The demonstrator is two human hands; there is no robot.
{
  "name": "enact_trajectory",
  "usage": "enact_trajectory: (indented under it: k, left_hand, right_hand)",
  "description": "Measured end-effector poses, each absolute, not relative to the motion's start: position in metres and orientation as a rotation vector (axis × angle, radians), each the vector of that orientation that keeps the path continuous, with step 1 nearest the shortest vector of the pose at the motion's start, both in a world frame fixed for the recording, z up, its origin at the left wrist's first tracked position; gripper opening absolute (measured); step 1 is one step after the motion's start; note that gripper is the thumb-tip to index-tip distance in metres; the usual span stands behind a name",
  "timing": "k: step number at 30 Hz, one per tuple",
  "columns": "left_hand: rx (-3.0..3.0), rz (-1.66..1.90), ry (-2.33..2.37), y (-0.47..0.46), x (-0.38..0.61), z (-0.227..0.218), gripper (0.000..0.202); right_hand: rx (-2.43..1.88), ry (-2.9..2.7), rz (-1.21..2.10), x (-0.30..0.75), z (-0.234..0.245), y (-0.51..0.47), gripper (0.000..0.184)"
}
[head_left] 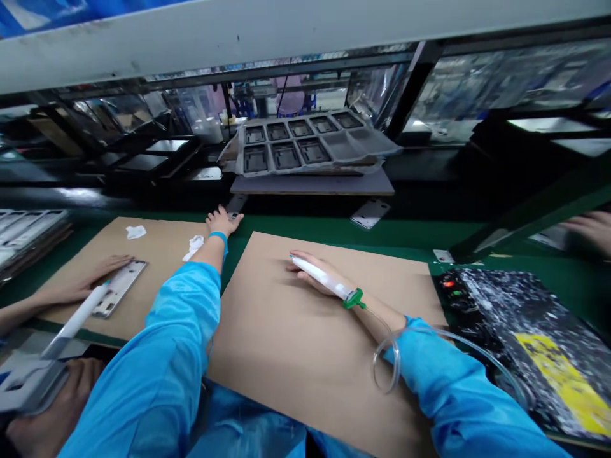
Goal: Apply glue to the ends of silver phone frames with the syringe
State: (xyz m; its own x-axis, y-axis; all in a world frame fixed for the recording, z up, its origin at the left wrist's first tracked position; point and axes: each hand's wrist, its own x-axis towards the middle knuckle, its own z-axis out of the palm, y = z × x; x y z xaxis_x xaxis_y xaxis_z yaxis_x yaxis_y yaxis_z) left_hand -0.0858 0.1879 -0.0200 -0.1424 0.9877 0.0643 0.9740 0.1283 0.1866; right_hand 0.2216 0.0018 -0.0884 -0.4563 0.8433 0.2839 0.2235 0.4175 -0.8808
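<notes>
Dispensing syringe (322, 277) clasped in right hand (309, 273); left arm (207, 267) outstretched, open left hand (222, 221) touching a metal plate (237, 204).

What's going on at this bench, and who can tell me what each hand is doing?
The person's right hand grips a white syringe with a green fitting and clear tube, above a cardboard sheet. Their left hand reaches across the green bench mat to a metal plate. At the left, a co-worker's hand rests on another metal plate. A dark compartmented tray sits beyond the bench.
</notes>
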Motion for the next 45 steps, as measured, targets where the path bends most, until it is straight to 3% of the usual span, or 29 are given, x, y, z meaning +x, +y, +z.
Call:
enact_trajectory:
  k: [7, 11, 16, 19, 22, 28, 32, 35, 40, 45]
  left_hand:
    - [2.060, 0.516, 2.193, 0.203, -0.082, -0.003, 0.085]
    - [2.113, 0.574, 1.953, 0.167, -0.078, 0.014, 0.085]
    - [2.309, 0.301, 1.110, 0.085, -0.060, 0.008, 0.098]
    - [2.410, 0.128, 0.728, 0.056, -0.047, -0.005, 0.091]
    - [2.449, 0.204, 0.724, 0.049, -0.042, -0.018, 0.088]
    - [2.305, 0.471, 1.326, 0.031, -0.027, -0.048, 0.077]
    - [2.480, 0.395, 0.989, 0.029, -0.020, -0.059, 0.074]
    - [2.484, 0.342, 0.713, 0.038, -0.025, -0.060, 0.074]
    - [2.455, 0.388, 0.789, 0.039, -0.019, -0.057, 0.061]
    - [2.498, 0.331, 0.756, 0.031, -0.009, -0.049, 0.051]
  right_hand:
    - [-0.993, -1.668, 1.089, 0.222, -0.089, 0.003, 0.073]
    - [-1.108, -1.154, 0.828, 0.222, -0.093, 0.017, 0.071]
    - [-1.128, -0.818, 0.750, 0.237, -0.101, 0.035, 0.085]
    - [-1.151, -0.924, 0.878, 0.246, -0.108, 0.032, 0.086]
    - [-1.189, -1.114, 0.934, 0.244, -0.112, 0.019, 0.083]
    - [-1.161, -1.281, 0.960, 0.227, -0.106, -0.010, 0.071]
    - [-1.144, -1.224, 0.988, 0.228, -0.099, -0.021, 0.068]
    - [-1.140, -1.215, 0.985, 0.236, -0.097, -0.028, 0.055]
    - [-1.121, -1.350, 1.130, 0.243, -0.089, -0.043, 0.040]
    - [-1.165, -1.646, 1.004, 0.229, -0.070, -0.050, 0.028]
